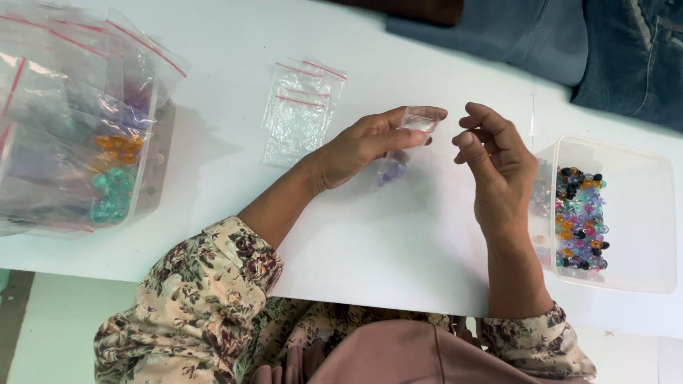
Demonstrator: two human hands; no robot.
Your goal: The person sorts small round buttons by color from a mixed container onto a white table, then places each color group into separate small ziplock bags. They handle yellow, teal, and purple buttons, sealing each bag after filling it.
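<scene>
White desk [398, 235] all around: the left hand [370, 142] pinches a small clear bag [407, 142] (purple beads inside) above it. Beside it, the right hand [498, 160] curls loosely, holding nothing, near a box [640, 213] of beads.

Purple beads [393, 171] are showing through a clear bag [407, 146]; multicoloured beads [580, 217] are filling a white tub [640, 213]; floral sleeves [206, 284] are lying over the white surface [398, 235].

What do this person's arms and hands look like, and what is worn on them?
Both hands, left hand and right hand, are bare: no gloves, and no rings or watch show. Each arm wears a beige floral sleeve with dark red and green flowers, pushed up so that the forearms are uncovered.
</scene>
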